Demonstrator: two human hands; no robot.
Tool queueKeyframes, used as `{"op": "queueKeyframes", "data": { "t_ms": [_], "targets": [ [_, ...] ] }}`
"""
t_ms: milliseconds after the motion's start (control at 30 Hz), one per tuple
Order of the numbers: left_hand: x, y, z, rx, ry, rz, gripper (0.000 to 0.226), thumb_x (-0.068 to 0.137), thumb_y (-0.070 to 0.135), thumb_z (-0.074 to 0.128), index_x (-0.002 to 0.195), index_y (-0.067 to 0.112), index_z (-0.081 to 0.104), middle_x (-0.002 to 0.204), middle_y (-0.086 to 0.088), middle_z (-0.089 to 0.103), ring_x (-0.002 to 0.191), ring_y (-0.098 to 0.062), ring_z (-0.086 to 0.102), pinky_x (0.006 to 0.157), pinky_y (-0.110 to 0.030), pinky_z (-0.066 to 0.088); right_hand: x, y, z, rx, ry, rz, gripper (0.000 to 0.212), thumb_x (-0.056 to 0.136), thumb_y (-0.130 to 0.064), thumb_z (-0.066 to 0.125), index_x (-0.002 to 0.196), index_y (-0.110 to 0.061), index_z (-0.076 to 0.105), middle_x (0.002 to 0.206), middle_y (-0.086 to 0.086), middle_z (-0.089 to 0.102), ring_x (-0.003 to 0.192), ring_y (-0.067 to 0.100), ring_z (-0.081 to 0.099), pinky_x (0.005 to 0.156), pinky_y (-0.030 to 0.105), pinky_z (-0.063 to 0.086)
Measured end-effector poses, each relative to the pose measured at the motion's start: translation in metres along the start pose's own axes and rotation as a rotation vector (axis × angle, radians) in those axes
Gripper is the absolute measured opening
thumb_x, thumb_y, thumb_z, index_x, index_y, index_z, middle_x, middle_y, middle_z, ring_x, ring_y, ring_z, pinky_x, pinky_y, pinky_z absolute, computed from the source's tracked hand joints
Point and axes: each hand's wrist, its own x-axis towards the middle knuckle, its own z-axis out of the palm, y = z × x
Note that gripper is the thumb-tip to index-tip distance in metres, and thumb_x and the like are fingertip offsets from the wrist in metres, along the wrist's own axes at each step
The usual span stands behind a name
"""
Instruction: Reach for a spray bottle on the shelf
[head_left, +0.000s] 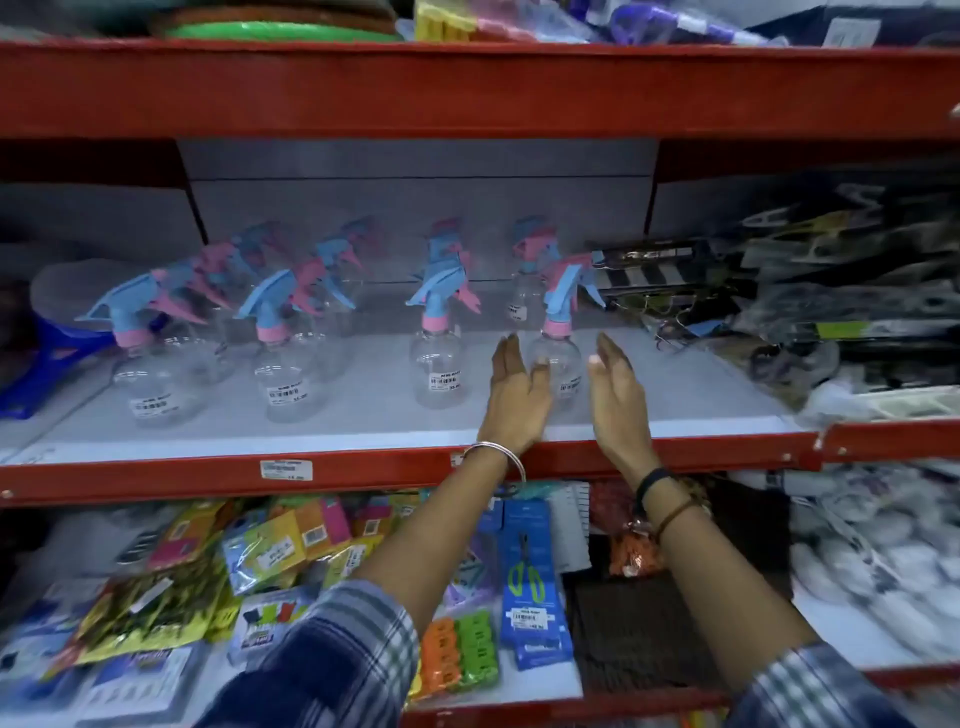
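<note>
1. A clear spray bottle is standing upright on the white shelf, rightmost of the near row.
2. The left hand is flanking its left side, fingers straight, thumb seeming to touch the bottle.
3. The right hand is flanking its right side, flat and unclenched, just beside, slightly less close.
4. The bottle's long axis is running vertically between both palms.
</note>
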Motion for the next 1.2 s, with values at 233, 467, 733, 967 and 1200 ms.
{"op": "queueKeyframes", "data": {
  "t_ms": [233,467,733,967,1200],
  "targets": [
    [0.010,-0.009,0.002,-0.043,-0.075,-0.082,0.052,0.096,0.035,0.030,0.145,0.020,0.021,0.153,-0.007,0.028,0.140,-0.023,0.027,0.110,-0.028,0.020,0.016,0.012,-0.002,0.066,-0.116,0.194,0.030,0.095,-0.019,0.042,0.122,-0.022,0.054,0.113,-0.002,0.060,0.108,0.019,0.055,0.102,0.041,0.044],
    [-0.002,-0.006,-0.005,-0.019,-0.007,0.053,0.040,0.090,0.028,0.049,0.128,0.013,0.050,0.126,-0.010,0.058,0.098,-0.023,0.062,0.082,-0.023,0.045,0.014,0.012,-0.012,0.075,-0.049,0.232,0.021,0.091,-0.019,0.049,0.107,-0.020,0.062,0.095,-0.004,0.064,0.097,0.022,0.061,0.097,0.047,0.048],
    [-0.020,-0.004,-0.012,0.070,-0.013,0.127,0.038,0.083,0.042,0.058,0.115,0.023,0.058,0.107,-0.002,0.062,0.079,-0.016,0.064,0.076,-0.036,0.055,-0.003,0.009,-0.030,-0.038,-0.016,0.171,0.026,0.091,-0.029,0.050,0.099,-0.011,0.067,0.086,0.006,0.068,0.087,0.026,0.065,0.087,0.050,0.052],
    [-0.026,-0.002,-0.012,0.121,-0.001,0.149,0.035,0.082,0.045,0.055,0.106,0.021,0.060,0.091,0.000,0.064,0.073,-0.013,0.062,0.071,-0.032,0.053,-0.012,0.008,-0.038,-0.059,-0.022,0.181,0.027,0.090,-0.032,0.050,0.092,-0.011,0.066,0.080,0.003,0.068,0.082,0.023,0.066,0.086,0.048,0.053],
    [-0.039,-0.006,-0.022,-0.163,0.281,0.125,0.022,0.091,0.034,0.046,0.097,0.017,0.058,0.100,-0.007,0.060,0.084,-0.006,0.053,0.072,-0.011,0.041,-0.057,-0.012,-0.026,0.055,0.297,-0.062,0.022,0.093,-0.027,0.048,0.107,-0.013,0.059,0.106,0.004,0.063,0.096,0.015,0.058,0.077,0.012,0.045]
  ]
}}
